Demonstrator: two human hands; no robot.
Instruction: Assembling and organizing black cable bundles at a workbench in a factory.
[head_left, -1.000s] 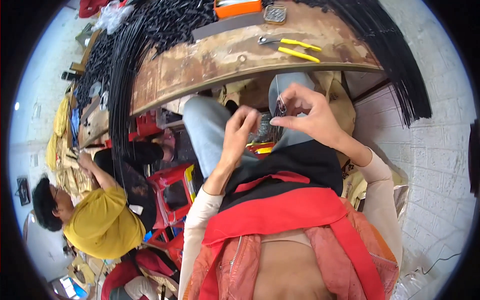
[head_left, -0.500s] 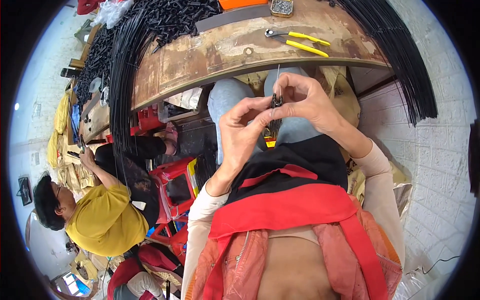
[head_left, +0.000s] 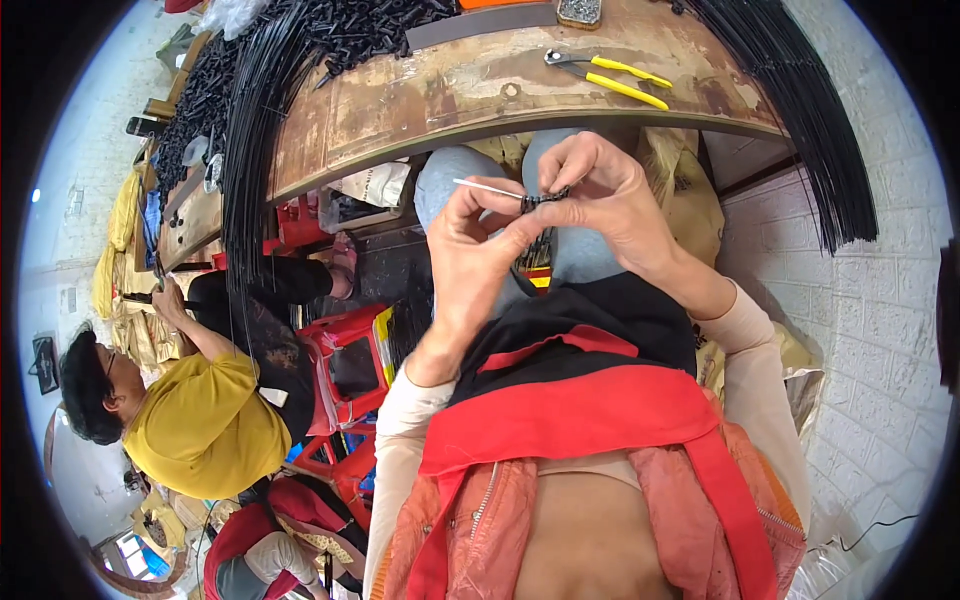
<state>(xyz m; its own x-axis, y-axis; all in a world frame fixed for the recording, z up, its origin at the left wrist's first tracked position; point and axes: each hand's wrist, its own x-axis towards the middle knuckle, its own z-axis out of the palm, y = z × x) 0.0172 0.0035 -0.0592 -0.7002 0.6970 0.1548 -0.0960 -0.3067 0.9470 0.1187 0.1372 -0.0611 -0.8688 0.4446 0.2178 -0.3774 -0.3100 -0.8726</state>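
Observation:
Above my lap, both hands meet around a small black part [head_left: 545, 198], partly covered by fingers. My left hand [head_left: 470, 262] pinches its left end between thumb and fingers. From the other side my right hand [head_left: 622, 212] grips it, thumb below and bent fingers above. A thin, pale, straight rod [head_left: 485, 187] sticks out leftward past my left fingers; how it joins the black part is hidden. Yellow-handled pliers [head_left: 612, 78] lie on the wooden table [head_left: 440, 100] beyond my hands.
Long black rods [head_left: 245, 170] hang over the table's left edge, and another bundle [head_left: 800, 110] over its right. A pile of black pieces [head_left: 370, 28] and a tray of small metal bits [head_left: 579, 12] lie farther back. A co-worker [head_left: 205, 425] sits at left beside a red stool [head_left: 350, 370].
The black part and its thin rod have turned from upright to nearly sideways, the rod now pointing left. Both hands stay closed on the part while my fingers shift. The view has moved slightly.

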